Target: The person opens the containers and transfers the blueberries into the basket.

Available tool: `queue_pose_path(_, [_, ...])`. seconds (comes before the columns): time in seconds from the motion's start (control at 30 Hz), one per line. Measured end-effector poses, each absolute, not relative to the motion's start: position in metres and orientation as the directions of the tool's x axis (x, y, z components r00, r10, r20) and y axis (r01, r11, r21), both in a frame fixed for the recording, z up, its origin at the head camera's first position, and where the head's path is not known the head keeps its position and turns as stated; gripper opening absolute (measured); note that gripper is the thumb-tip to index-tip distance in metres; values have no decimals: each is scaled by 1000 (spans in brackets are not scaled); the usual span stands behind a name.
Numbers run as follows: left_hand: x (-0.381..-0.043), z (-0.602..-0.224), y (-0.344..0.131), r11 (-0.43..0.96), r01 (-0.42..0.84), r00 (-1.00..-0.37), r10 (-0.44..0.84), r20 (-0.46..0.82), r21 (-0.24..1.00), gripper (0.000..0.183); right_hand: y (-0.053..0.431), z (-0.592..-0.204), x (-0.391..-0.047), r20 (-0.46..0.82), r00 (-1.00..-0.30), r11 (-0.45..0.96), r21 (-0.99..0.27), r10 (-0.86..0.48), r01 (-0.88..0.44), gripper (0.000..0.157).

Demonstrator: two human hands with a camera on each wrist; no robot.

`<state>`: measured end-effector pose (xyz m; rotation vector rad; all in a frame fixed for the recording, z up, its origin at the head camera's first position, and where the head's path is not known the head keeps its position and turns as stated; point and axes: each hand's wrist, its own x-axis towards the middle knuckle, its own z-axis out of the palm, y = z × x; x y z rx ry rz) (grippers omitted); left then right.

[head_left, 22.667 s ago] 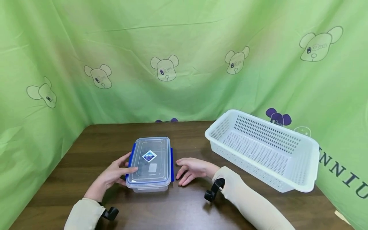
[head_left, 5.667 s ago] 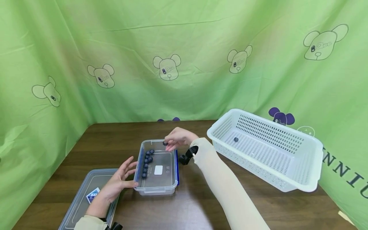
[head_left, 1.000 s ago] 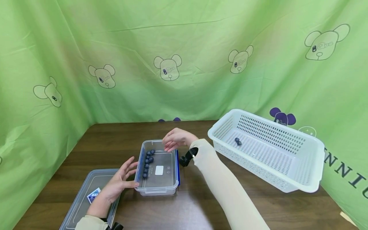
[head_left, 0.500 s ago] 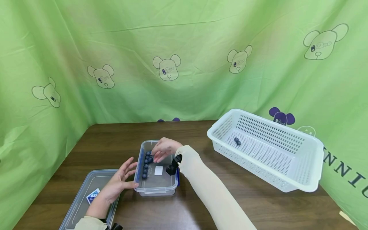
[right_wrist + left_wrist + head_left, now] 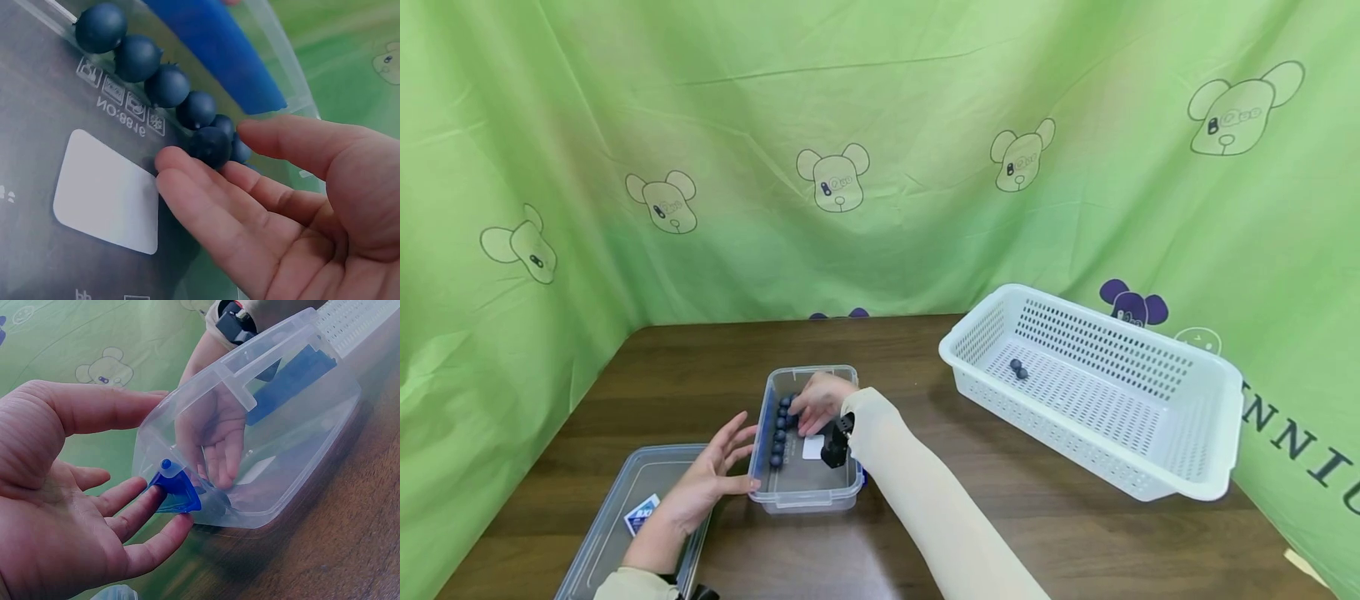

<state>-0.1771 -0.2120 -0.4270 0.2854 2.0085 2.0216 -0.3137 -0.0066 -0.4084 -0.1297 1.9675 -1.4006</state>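
Note:
Several blueberries (image 5: 167, 85) lie in a line along the left wall of a clear plastic food container (image 5: 805, 502). My right hand (image 5: 822, 403) reaches down inside it. In the right wrist view the thumb and fingertips stand apart on either side of one blueberry (image 5: 210, 147), close to it and not closed round it. My left hand (image 5: 700, 483) rests at the container's near left corner, its thumb at the rim. In the left wrist view its loosely extended fingers (image 5: 128, 512) touch the blue side latch (image 5: 178, 490).
The removed lid (image 5: 597, 533) lies on the table at the left, partly under my left forearm. At the right stands a white perforated basket (image 5: 1097, 446) with two blueberries (image 5: 1018, 369) inside. A green printed curtain (image 5: 880, 100) hangs behind the table.
The lid has come off the container since the earliest frame, and two blueberries have appeared in the basket. Over the last second my right hand has moved left and down to the blueberries.

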Motion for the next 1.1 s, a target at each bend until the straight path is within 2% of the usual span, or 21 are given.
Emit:
queue_pose_path(0.27, [-175, -427, -213, 14, -54, -942, 331, -56, 998, 100, -13, -407, -307, -471, -781, 437, -853, -411, 284, 18])
queue_pose_path(0.43, [-175, -427, -214, 14, -56, -942, 329, -57, 998, 100, -14, -404, -302, -449, -799, 464, -851, -400, 246, 14])
queue_pose_path(0.8, [-175, -426, -214, 12, -65, -943, 326, -65, 998, 100, -15, -411, -309, -478, -781, 489, -833, -402, 258, 9])
queue_pose_path(1.1, [-176, -427, -212, 7, -59, -940, 336, -58, 998, 100, -10, -409, -308, -452, -787, 471, -850, -420, 237, 8])
